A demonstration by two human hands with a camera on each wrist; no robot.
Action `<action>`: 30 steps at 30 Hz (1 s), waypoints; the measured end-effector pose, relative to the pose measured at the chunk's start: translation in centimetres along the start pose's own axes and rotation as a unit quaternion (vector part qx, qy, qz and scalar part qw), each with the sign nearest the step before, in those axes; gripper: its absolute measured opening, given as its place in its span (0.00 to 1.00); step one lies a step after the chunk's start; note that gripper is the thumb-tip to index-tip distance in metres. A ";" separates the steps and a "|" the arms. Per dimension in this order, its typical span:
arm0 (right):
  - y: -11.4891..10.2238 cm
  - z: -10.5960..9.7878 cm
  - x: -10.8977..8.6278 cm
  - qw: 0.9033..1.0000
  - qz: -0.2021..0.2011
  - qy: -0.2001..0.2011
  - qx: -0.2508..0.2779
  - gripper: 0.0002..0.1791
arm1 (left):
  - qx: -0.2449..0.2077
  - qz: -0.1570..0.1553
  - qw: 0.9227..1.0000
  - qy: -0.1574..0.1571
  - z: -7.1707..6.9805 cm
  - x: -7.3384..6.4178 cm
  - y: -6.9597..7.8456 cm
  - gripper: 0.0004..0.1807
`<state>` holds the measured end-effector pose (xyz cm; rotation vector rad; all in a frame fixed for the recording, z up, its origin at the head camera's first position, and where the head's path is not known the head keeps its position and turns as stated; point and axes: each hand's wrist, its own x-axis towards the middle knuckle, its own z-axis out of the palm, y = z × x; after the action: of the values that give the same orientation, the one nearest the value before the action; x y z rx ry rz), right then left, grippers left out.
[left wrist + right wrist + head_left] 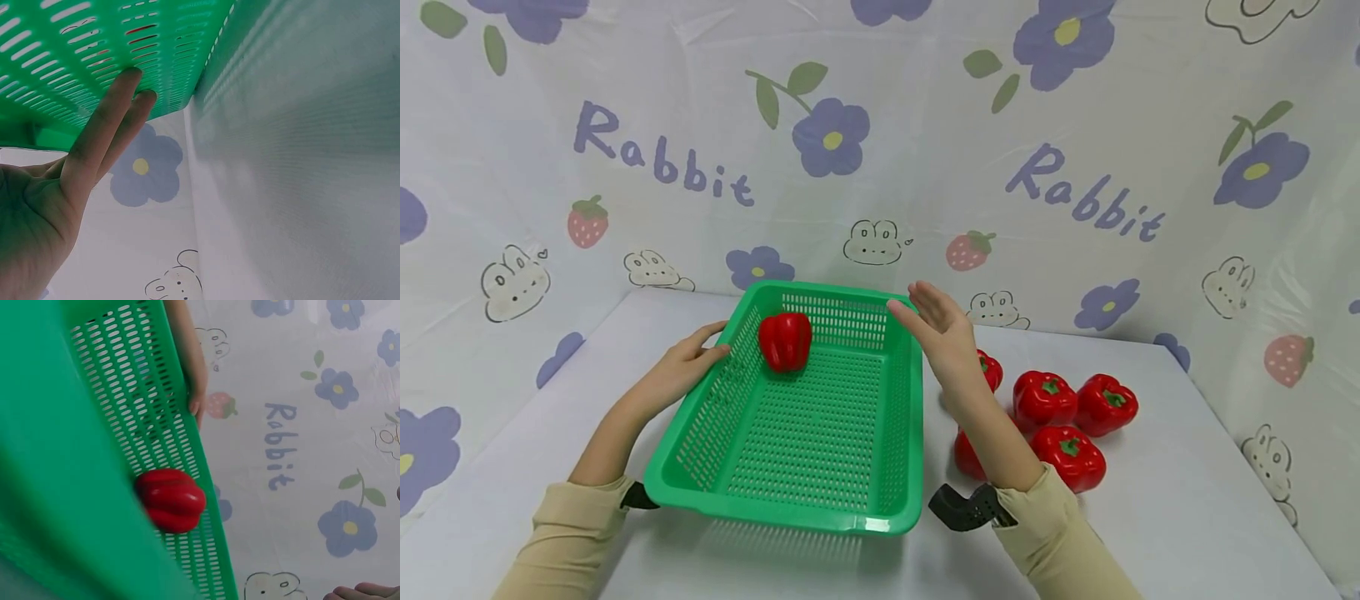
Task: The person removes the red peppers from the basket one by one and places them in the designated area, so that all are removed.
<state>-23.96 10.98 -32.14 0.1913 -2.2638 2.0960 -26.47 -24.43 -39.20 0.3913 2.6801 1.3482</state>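
Observation:
A green plastic basket [820, 518] with slotted walls is on the white table. One red bell pepper [786, 342] lies inside, at the far left corner. My left hand [683, 367] holds the basket's left rim; in the left wrist view, two of its fingers [103, 125] rest against the outer slotted wall. Above the right rim, near the far corner, my right hand [951, 346] is raised with fingers extended, holding nothing. Only its fingertips show at the bottom right of the right wrist view, which also shows the red bell pepper [172, 501].
Several red bell peppers lie on the table [1187, 467] to the right of the basket, among them a front one [1070, 458] and a rightmost one [1107, 405]. My right forearm partly covers some. A patterned cloth [917, 150] hangs behind the table.

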 end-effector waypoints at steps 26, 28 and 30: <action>0.4 4.7 3.7 1.000 0.017 0.004 0.026 0.43 | 0.004 -0.008 1.000 0.000 0.1 0.0 0.0 0.34; 0.6 4.9 3.9 0.999 0.019 0.004 0.025 0.43 | 0.003 -0.008 1.000 -0.001 0.0 0.0 0.0 0.35; 0.6 5.2 3.9 0.999 0.026 0.005 0.021 0.44 | 0.002 -0.008 1.000 -0.002 0.0 0.0 0.1 0.35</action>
<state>-27.71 5.66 -32.69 0.1254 -2.2446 2.1646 -26.45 -24.40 -39.12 0.3720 2.6781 1.3372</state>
